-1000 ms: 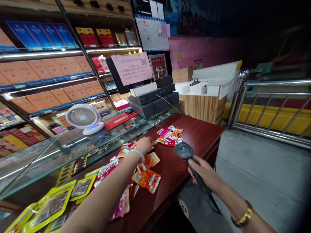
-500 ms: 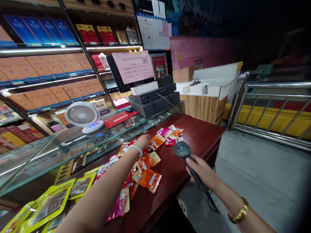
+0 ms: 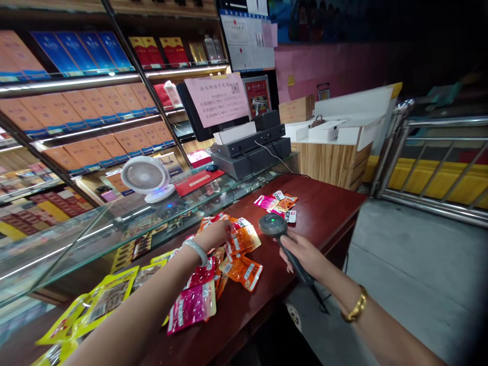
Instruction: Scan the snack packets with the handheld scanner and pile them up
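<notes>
My left hand (image 3: pixel 216 235), with a pale bangle at the wrist, is closed at the edge of an orange snack packet (image 3: pixel 243 240) on the pile; its fingertips are partly hidden. Beside it lie another orange packet (image 3: pixel 244 272) and a magenta packet (image 3: pixel 192 306). Wrapped round the handle of a black barcode scanner (image 3: pixel 273 225), my right hand (image 3: pixel 301 252) holds it above the table, a green light showing on its head. Farther back sits a small group of pink and orange packets (image 3: pixel 272 202). Yellow-edged packets (image 3: pixel 110 300) lie at the left, partly behind my left forearm.
The dark red table (image 3: pixel 316 203) adjoins a glass display counter (image 3: pixel 114 218). On the counter stand a white fan (image 3: pixel 145 175), a red envelope (image 3: pixel 200 182) and a black cash drawer (image 3: pixel 247 157) beneath a monitor. A metal railing (image 3: pixel 442 201) stands to the right.
My left hand has drawn back leftward with an orange packet, away from the far group. The scanner has moved slightly left, and its light has turned from blue to green. The view has shifted.
</notes>
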Demonstrator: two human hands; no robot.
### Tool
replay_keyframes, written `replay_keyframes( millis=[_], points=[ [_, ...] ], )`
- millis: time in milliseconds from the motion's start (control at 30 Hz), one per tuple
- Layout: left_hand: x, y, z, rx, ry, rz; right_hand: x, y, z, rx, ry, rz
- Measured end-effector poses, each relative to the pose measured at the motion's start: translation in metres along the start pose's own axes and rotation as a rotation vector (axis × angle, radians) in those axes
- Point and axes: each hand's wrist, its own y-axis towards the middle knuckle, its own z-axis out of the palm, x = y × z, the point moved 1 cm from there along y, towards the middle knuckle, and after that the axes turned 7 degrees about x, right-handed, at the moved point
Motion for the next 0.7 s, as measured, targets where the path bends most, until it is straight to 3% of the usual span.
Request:
replay_keyframes(
  millis=[100, 200, 333, 467, 567, 700],
  points=[
    [-0.002, 0.003, -0.011, -0.123, 0.180, -0.071, -0.003, -0.014, -0.008, -0.064, -0.031, 0.033],
    [-0.026, 0.015, -0.012, -0.201, 0.145, 0.014, -0.009, -0.029, -0.018, -0.124, -0.095, 0.060],
    [-0.078, 0.047, 0.007, -0.152, 0.069, 0.106, -0.015, -0.045, -0.026, -0.169, -0.131, 0.095],
    [-0.117, 0.079, 0.035, -0.182, 0.093, 0.008, -0.016, -0.054, -0.030, -0.203, -0.152, 0.110],
    [-0.124, 0.095, 0.050, -0.192, 0.102, -0.075, -0.015, -0.058, -0.034, -0.228, -0.156, 0.111],
    [-0.111, 0.098, 0.055, -0.020, 0.105, -0.060, -0.013, -0.061, -0.038, -0.238, -0.161, 0.110]
  ],
)
